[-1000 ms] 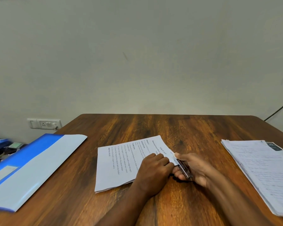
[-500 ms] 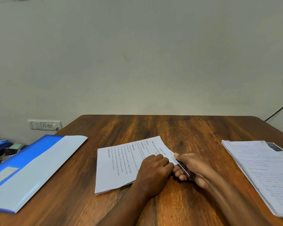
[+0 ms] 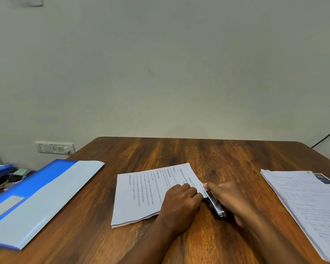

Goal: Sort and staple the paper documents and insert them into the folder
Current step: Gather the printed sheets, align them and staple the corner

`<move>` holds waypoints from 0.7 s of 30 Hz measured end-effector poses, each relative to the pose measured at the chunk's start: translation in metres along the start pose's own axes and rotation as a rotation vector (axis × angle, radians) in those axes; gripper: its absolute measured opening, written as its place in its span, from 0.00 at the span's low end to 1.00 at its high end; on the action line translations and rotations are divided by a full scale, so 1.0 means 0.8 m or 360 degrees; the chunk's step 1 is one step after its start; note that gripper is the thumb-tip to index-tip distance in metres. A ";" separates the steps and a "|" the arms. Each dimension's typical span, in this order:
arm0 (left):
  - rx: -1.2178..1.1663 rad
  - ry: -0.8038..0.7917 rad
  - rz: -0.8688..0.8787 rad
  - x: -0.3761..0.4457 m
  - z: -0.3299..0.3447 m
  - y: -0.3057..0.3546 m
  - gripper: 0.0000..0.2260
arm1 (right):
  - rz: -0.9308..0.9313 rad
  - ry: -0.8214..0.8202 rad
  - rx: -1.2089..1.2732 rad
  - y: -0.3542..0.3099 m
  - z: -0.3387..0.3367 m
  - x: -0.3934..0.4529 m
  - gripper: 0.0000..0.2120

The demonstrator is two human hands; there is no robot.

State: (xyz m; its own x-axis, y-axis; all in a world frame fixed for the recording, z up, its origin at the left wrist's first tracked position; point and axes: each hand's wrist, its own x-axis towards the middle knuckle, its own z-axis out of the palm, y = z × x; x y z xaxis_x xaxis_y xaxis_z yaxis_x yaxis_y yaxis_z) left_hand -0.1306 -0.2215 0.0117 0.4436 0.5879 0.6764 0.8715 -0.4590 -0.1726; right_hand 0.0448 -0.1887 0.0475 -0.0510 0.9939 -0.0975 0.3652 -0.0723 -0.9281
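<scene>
Head view: left hand (image 3: 181, 201) curled, pinning printed sheets (image 3: 141, 197); right hand (image 3: 231, 199) gripping stapler (image 3: 214, 203) at their right corner, axis toward wrist.

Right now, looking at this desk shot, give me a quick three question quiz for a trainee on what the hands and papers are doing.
1. True or false: the right hand holds the stapler at the corner of the middle paper stack.
2. Which hand rests on the middle paper stack? A. left hand B. right hand C. neither
3. Fill in: the blue folder lies at the ____ side of the table, and the loose pile of papers at the other.

Key: 1 true; 2 A; 3 left
</scene>
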 end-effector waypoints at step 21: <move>-0.0181 -0.0086 -0.0173 -0.003 0.003 -0.001 0.09 | -0.0229 0.0574 -0.1149 0.015 -0.013 0.006 0.25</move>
State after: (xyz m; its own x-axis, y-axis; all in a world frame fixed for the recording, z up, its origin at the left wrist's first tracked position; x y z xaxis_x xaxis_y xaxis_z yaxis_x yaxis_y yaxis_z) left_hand -0.1322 -0.2209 0.0084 0.3615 0.6716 0.6467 0.8870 -0.4615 -0.0165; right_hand 0.0590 -0.1842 0.0396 0.1142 0.9638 0.2408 0.8926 0.0069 -0.4509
